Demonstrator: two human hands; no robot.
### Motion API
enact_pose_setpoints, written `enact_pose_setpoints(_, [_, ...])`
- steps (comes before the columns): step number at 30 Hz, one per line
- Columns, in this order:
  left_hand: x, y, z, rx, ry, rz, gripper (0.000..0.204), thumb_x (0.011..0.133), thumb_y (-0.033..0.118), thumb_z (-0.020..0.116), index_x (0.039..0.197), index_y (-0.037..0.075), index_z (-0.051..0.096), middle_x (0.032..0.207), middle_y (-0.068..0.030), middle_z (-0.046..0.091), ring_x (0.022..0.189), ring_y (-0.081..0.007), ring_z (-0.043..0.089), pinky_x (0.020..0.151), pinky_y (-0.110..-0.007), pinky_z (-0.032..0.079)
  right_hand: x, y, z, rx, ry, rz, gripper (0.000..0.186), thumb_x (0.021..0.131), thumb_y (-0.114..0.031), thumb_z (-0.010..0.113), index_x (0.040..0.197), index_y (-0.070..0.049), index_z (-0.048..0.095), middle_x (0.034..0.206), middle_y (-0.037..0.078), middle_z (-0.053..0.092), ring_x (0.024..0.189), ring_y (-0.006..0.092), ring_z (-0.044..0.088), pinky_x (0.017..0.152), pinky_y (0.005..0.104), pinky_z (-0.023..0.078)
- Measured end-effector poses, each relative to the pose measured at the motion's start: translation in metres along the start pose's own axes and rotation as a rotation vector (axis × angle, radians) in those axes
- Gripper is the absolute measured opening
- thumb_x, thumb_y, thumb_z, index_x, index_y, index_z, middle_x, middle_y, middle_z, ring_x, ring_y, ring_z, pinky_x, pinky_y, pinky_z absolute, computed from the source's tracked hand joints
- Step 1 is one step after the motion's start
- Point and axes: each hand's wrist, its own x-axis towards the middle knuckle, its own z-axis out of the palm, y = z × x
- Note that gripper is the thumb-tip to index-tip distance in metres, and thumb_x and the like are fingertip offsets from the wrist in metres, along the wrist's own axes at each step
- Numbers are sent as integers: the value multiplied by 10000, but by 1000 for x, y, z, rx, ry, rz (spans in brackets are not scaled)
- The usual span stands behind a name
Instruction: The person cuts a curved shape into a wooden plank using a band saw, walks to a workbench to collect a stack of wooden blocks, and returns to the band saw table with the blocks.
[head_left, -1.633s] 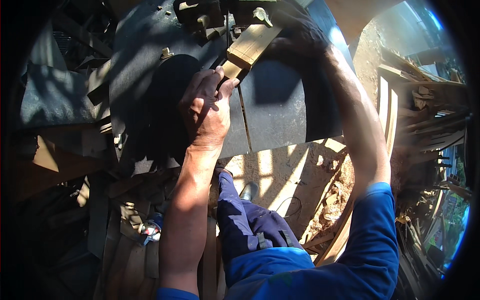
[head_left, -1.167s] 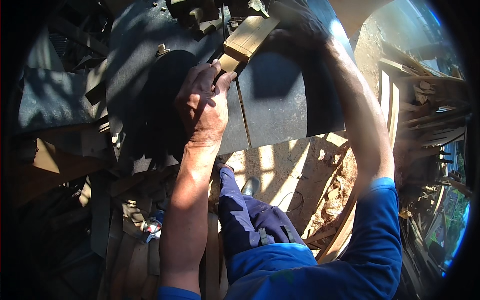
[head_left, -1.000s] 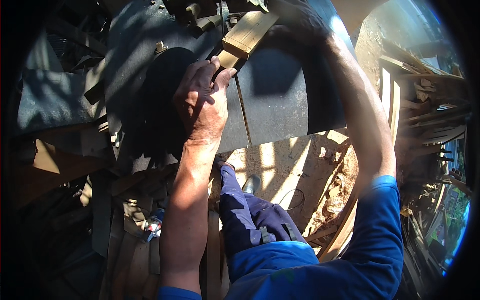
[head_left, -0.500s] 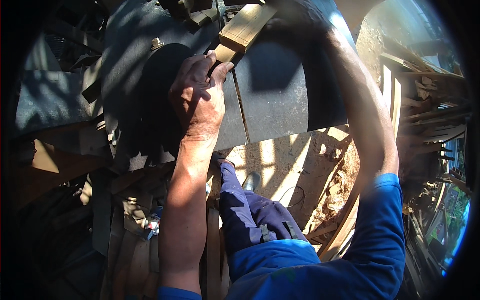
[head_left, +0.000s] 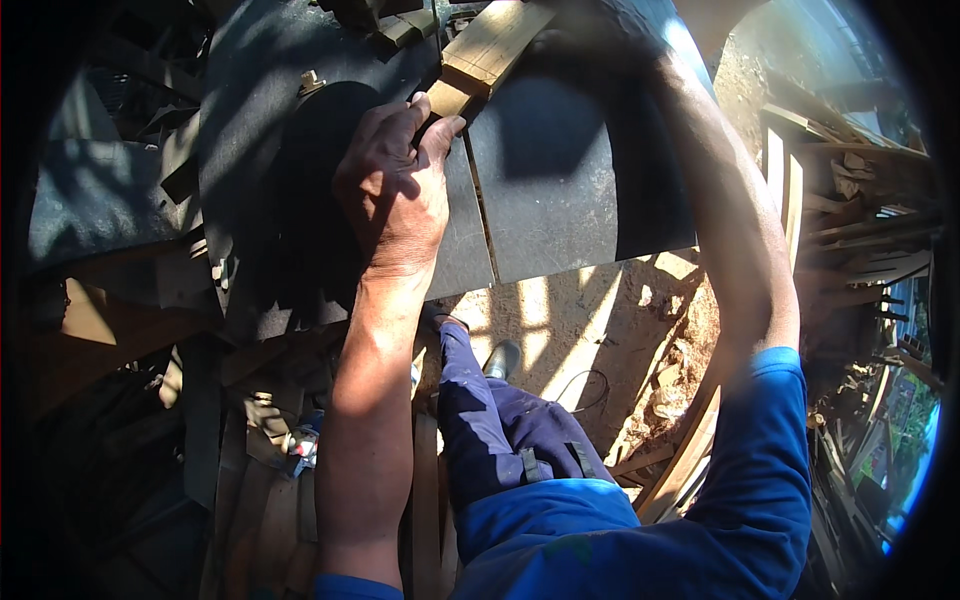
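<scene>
Wood block position: the pale wood block [head_left: 490, 50] lies on the dark metal table [head_left: 570, 180] at the twelve o'clock edge of the view, its near end just past the fingertips of the left hand [head_left: 395, 195].
Block axis: the long axis runs diagonally, near end toward seven o'clock, far end toward one o'clock; the far end passes into shadow.
Left hand state: palm down on the table, fingers loosely curled and close together; thumb and forefinger tips touch the block's near end. It presses rather than wraps; nothing is enclosed.
Right hand state: the right hand [head_left: 590, 40] sits in deep shadow at the block's far end, at one o'clock from the left hand. Whether its fingers close on the block cannot be told.
Table slot: a narrow slot [head_left: 482, 225] runs from the block's near end toward six o'clock.
Surroundings: wood offcuts [head_left: 250, 480] at seven o'clock; stacked planks [head_left: 850, 210] at three o'clock; sunlit earth [head_left: 570, 330] below the table.
Packages, labels, signs: none legible.
</scene>
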Motion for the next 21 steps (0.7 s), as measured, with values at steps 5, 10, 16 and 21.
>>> enact_pose_setpoints(5, [0,0,0,-28,-1,6,254,816,120,857,1010,-14,764,986,-140,750,883,-230,742,802,-324,599,0,-2,0,-38,-1,51,771,757,-630,723,1251,-43,650,1220,179,585,1273,423,487,1086,527,407])
enact_pose_setpoints(10, [1,1,0,-24,2,10,256,811,103,860,1010,-23,760,985,-142,751,881,-227,742,789,-327,599,2,5,3,17,18,4,827,799,-713,651,1308,-62,625,1236,178,579,1266,428,486,1090,539,394])
enact_pose_setpoints(16, [1,-1,3,-56,17,23,246,801,77,861,1000,-24,758,977,-150,749,878,-227,743,777,-329,600,2,5,0,91,18,11,835,789,-770,617,1248,-73,645,1221,161,585,1249,410,497,1048,530,412])
enact_pose_setpoints(21, [0,-8,3,-39,58,138,260,819,103,852,1017,-23,740,976,-147,738,777,-217,725,680,-308,586,-15,16,7,-42,-11,2,657,853,-652,637,1256,-133,638,1322,127,566,1344,399,442,1071,598,376])
